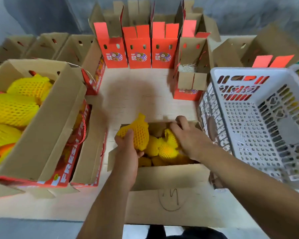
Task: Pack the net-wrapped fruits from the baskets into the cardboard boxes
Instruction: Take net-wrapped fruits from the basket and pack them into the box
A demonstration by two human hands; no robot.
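Head view looks down at a brown cardboard box (162, 171) at the lower middle of the frame, with its flaps open. Left hand (128, 149) grips a fruit in yellow foam net (138, 131), fingers curled round it, and holds it over the left part of the box. Right hand (186, 135) reaches into the right part of the box with fingers curled down on another netted fruit (169, 148), though I cannot tell how tight it holds. More yellow netted fruits lie in the box between the two hands. The nets look soft and bumpy, full of small holes.

At the left of the frame a bigger open box (41, 135) with red printed sides holds long yellow netted fruits (12, 109). At the right stands a white plastic basket (248, 107) with many holes in its walls. Along the top of the frame, tall red boxes (140, 56) stand in a row on the pale bench (136, 94).
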